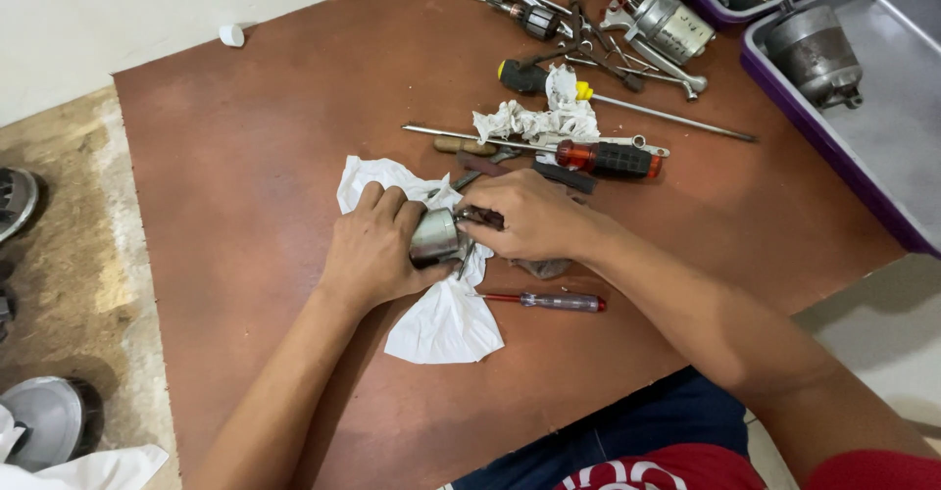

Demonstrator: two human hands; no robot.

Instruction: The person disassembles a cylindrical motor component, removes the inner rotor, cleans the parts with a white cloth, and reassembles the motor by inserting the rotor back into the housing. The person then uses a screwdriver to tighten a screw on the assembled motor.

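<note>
On the reddish-brown board (255, 157) that serves as a work surface, both hands meet over a sheet of white tissue paper (446, 323). The left hand (372, 245) is curled around a small shiny metal cylinder (434, 236), fingers wrapped over its top and the thumb side hidden beneath. The right hand (529, 218) is closed against the other end of that cylinder, its fingertips pinching a dark, greasy part (482, 219) that touches the metal; what exactly that part is cannot be made out. The cylinder sits just above the tissue, between the two hands, near the middle of the board.

Just beside the right wrist, on the near side, lies a slim screwdriver with a clear handle and red shaft (549, 301), touching the tissue's edge. Beyond the hands, a crumpled white rag (539, 118) rests over a long metal rod (470, 137), next to a screwdriver with a red and black handle (608, 159) and one with a wooden handle (463, 145). Farther back, a heap of spanners and pliers (549, 10) lies beside a grey metal housing (671, 24). At the far right, a purple-rimmed tray (784, 118) holds a round metal motor part (814, 54). A small white cap (231, 35) sits off the board's far corner, well apart from everything else.
</note>
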